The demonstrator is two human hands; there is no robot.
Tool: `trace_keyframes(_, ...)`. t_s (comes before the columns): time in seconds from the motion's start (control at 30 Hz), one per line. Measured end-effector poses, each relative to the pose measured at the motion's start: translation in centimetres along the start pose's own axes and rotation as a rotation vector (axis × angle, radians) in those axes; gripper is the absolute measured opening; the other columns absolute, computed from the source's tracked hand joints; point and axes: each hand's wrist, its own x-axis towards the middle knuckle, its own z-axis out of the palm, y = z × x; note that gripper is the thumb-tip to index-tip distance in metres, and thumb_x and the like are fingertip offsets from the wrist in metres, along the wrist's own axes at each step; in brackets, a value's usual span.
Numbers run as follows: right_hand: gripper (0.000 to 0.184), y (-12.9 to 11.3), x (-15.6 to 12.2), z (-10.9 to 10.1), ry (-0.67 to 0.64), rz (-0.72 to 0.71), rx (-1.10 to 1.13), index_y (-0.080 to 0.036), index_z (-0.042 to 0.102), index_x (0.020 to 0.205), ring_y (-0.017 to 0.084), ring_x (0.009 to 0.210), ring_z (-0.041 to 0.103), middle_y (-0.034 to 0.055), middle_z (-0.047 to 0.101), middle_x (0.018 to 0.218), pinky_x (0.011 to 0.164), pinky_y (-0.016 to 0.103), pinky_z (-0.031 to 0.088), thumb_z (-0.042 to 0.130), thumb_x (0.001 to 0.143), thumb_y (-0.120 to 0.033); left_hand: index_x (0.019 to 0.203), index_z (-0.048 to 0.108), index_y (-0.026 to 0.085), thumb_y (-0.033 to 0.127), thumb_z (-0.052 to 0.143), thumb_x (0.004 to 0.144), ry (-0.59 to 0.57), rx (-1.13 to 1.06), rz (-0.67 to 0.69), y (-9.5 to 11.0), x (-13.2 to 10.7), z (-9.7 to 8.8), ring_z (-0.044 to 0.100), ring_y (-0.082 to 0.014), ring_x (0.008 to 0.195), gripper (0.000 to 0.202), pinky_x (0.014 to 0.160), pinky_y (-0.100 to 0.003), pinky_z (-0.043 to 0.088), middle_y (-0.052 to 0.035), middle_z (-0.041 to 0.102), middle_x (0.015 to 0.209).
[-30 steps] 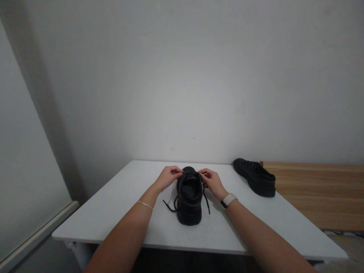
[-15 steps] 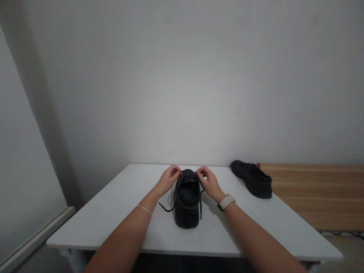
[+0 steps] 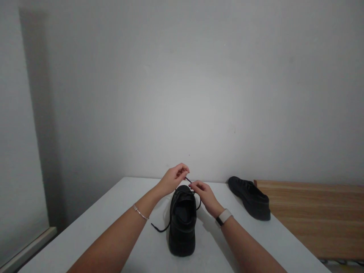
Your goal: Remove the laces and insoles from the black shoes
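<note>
A black shoe (image 3: 182,223) stands on the white table (image 3: 113,235) with its heel toward me. My left hand (image 3: 173,178) is raised just above the shoe's front, fingers pinched on the black shoelace (image 3: 188,179). My right hand (image 3: 204,195) is close beside it at the shoe's right side, fingers also pinched on the lace, which curls in a small loop below it. One loose lace end (image 3: 159,228) trails on the table to the left of the shoe. A thin bracelet is on my left wrist, a light-banded watch on my right.
A second black shoe (image 3: 249,197) lies on the table's far right, next to a wooden surface (image 3: 313,216) that adjoins the table. A plain grey wall rises right behind the table. A pale panel (image 3: 17,151) leans at the left.
Both hands have lifted and come together above the shoe's front, drawing the lace up. The camera has tilted, so the table sits lower in the picture.
</note>
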Motion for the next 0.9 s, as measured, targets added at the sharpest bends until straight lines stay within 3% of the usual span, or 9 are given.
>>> trace_keyframes(0.17,0.041,-1.0,0.8,-2.3,0.03,0.051,0.026,-0.018,0.055,0.067,0.015,0.065,0.052,-0.001,0.056,0.063,0.07,0.029,0.041,0.062,0.079,-0.056,0.084,0.062,0.019,0.028,0.076,0.066,-0.086,0.21,-0.073,-1.5,-1.8,-3.3,0.044,-0.0121,0.062,0.025,0.059,-0.023,0.032,0.0046,0.055,0.069)
trace_keyframes(0.27,0.041,-1.6,0.7,-4.6,0.031,0.088,0.001,-0.018,0.054,0.066,0.013,0.057,0.05,-0.0038,0.052,0.056,0.063,0.028,0.04,0.067,0.074,-0.057,0.082,0.062,0.018,0.031,0.069,0.071,-0.055,0.271,-0.156,-3.6,-3.8,-5.9,0.041,-0.0124,0.059,0.019,0.057,-0.023,0.028,0.0053,0.049,0.062)
trace_keyframes(0.37,0.041,-2.2,0.5,-7.0,0.052,0.106,-0.042,-0.017,0.057,0.07,0.013,0.056,0.053,-0.0041,0.053,0.057,0.061,0.027,0.039,0.069,0.072,-0.056,0.08,0.06,0.016,0.043,0.06,0.077,-0.061,0.26,-0.248,-4.8,-5.3,-8.7,0.041,-0.0121,0.054,0.027,0.053,-0.023,0.028,0.0057,0.044,0.057)
trace_keyframes(0.5,0.039,-3.4,0.5,-10.0,0.08,0.092,-0.139,-0.015,0.065,0.073,0.012,0.055,0.048,-0.0038,0.054,0.057,0.057,0.026,0.036,0.075,0.066,-0.052,0.076,0.062,0.014,0.053,0.06,0.076,-0.099,0.239,-0.331,-4.4,-6.1,-12.6,0.042,-0.0119,0.051,0.039,0.052,-0.024,0.031,0.0043,0.047,0.054)
trace_keyframes(0.63,0.041,-4.9,1.0,-12.1,0.181,0.058,-0.209,-0.014,0.065,0.076,0.01,0.053,0.043,-0.0037,0.053,0.058,0.052,0.025,0.031,0.075,0.067,-0.053,0.083,0.067,0.013,0.054,0.059,0.077,-0.036,0.266,-0.363,-2.7,-6.1,-15.4,0.033,-0.0108,0.048,0.042,0.049,-0.023,0.024,0.0069,0.037,0.049)
trace_keyframes(0.77,0.041,-7.0,1.6,-12.1,0.24,-0.008,-0.211,-0.015,0.064,0.08,0.011,0.055,0.041,-0.0027,0.052,0.062,0.052,0.025,0.03,0.072,0.069,-0.053,0.091,0.069,0.013,0.055,0.053,0.083,-0.028,0.218,-0.368,0.1,-5.4,-15.3,0.026,-0.0095,0.046,0.046,0.046,-0.023,0.019,0.0088,0.026,0.05)
trace_keyframes(0.9,0.036,-10.4,2.0,-8.9,0.243,-0.115,-0.177,-0.018,0.061,0.082,0.012,0.06,0.042,-0.0023,0.051,0.066,0.055,0.026,0.033,0.068,0.073,-0.052,0.086,0.066,0.012,0.052,0.061,0.081,0.018,-0.017,-0.274,3.7,-3.8,-12.4,0.035,-0.0081,0.048,0.041,0.046,-0.021,0.027,0.0066,0.039,0.054)
